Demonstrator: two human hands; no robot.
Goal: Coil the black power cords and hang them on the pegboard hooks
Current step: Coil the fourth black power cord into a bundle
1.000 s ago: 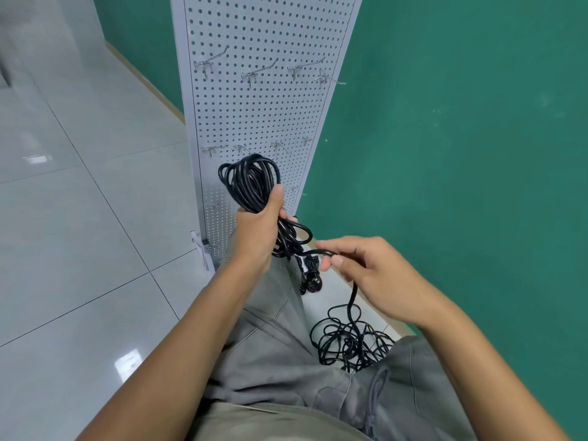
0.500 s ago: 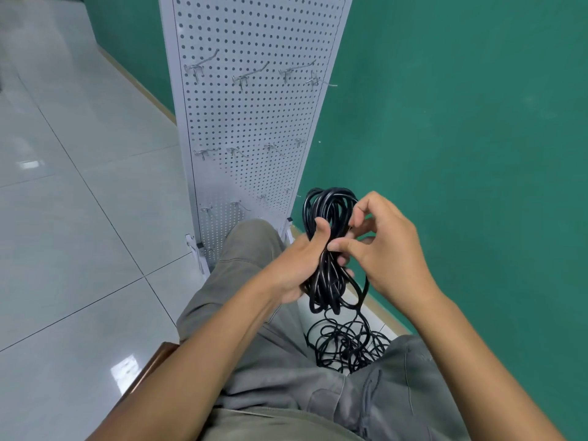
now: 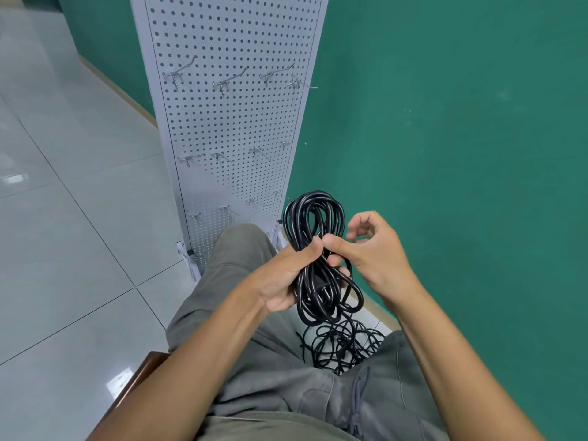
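- The left hand point(image 3: 286, 275) is clenched around the middle of a coiled black power cord point(image 3: 315, 249), its loops standing up above the fist and hanging below it
- The right hand point(image 3: 372, 249) has thumb and forefinger pinched on the coil right beside the left thumb; its other fingers curl loosely, clear of the cord
- A loose tangle of black cords point(image 3: 340, 345) lies on the floor between the person's knees (grey trousers)
- The white pegboard point(image 3: 229, 122) stands just ahead against the green wall point(image 3: 445, 122); its metal hooks point(image 3: 229, 79) carry nothing
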